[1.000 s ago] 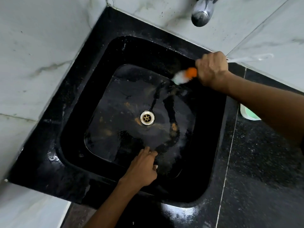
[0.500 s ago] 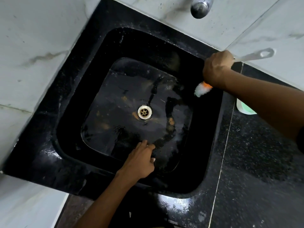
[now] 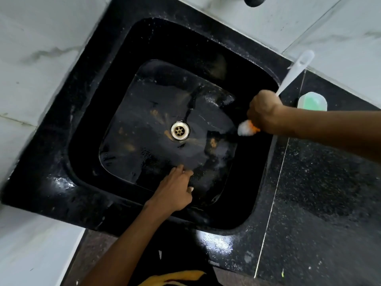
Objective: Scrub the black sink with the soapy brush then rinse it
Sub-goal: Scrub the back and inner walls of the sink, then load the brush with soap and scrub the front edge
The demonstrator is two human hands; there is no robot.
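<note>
A bit of yellow cloth (image 3: 177, 275) shows at the very bottom, close to the person. Just past it, the left hand (image 3: 175, 190) rests on the near inside wall of the black sink (image 3: 61, 182), fingers straight and loose, holding nothing; it sits in the same spot as a moment ago. The sink floor is wet, with orange-brown stains around the metal drain (image 3: 180, 130) in the middle. On the right side of the sink, the right hand (image 3: 265, 111) is clenched around the brush (image 3: 294, 73). The soapy white and orange bristles poke out below the fist and touch the right edge of the sink floor. A second ago the bristles were higher up, by the far right wall, so the brush has come down and toward the person. The white handle now points up and away more steeply than before. The right arm crosses over the dark counter (image 3: 321, 203) and hides part of it. Just behind that arm sits a green soap dish (image 3: 312, 101). At the far top edge, the tip of the tap (image 3: 254, 1) peeks in against the white marble wall (image 3: 31, 58).
</note>
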